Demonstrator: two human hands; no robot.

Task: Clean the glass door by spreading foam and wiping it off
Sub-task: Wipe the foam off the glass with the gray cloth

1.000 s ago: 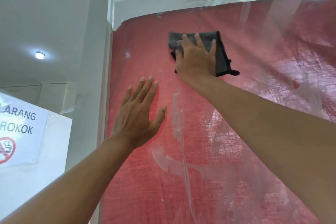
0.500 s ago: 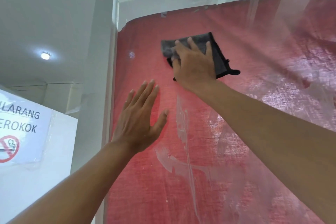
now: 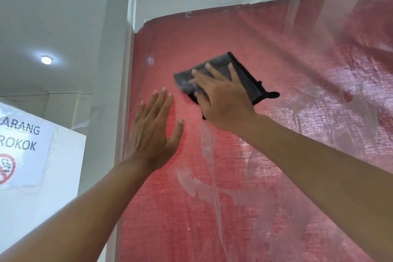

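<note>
Since one second ago, the right hand (image 3: 223,100) moves its grey cloth (image 3: 225,76) down and toward 9 o'clock on the glass door (image 3: 265,38), and the cloth now sits tilted, with its far corner pointing to 1 o'clock. The left hand (image 3: 152,132) keeps its place, flat on the glass with straight fingers spread, holding nothing.

The right hand lies flat on the cloth, fingers extended and slightly apart, pressing it on the pane; I do not see a pinch, only pressure from the palm and fingers. The cloth shows beyond the fingertips at 11 to 12 o'clock and sticks out at 3 o'clock, where a small dark tab hangs.

The step in hand seems to be wiping the upper part of the door. White foam streaks (image 3: 209,155) remain below the right wrist, at 6 o'clock from the cloth, and more smears cover the pane toward 4 o'clock. To do this well, I think the hand should keep even pressure over the whole cloth and make overlapping strokes from the clean top down to the streaks, so that foam is not pushed back into the wiped area. The left hand touches the glass near the cloth, at its 8 o'clock, and it may leave prints there that need one more pass
</note>
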